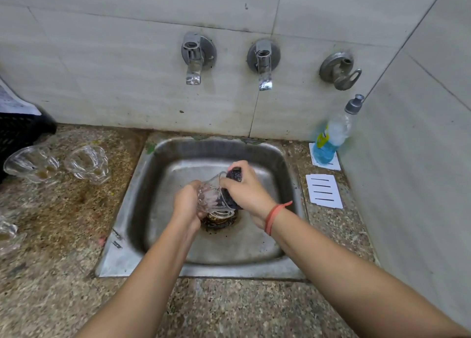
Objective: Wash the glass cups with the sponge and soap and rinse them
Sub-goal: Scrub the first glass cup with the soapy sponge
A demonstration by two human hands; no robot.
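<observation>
Over the drain of the steel sink, my left hand grips a ribbed glass cup lying on its side, mouth toward the right. My right hand holds a dark sponge pushed against the cup's mouth and partly inside it. Two more glass cups with brown residue lie on the counter left of the sink. Another glass cup shows at the left edge. A soap bottle with blue liquid stands at the sink's back right.
Two chrome taps and a third dull fitting stick out of the tiled wall; no water runs. Two white slotted trays lie right of the sink. A black basket sits at the far left on the speckled counter.
</observation>
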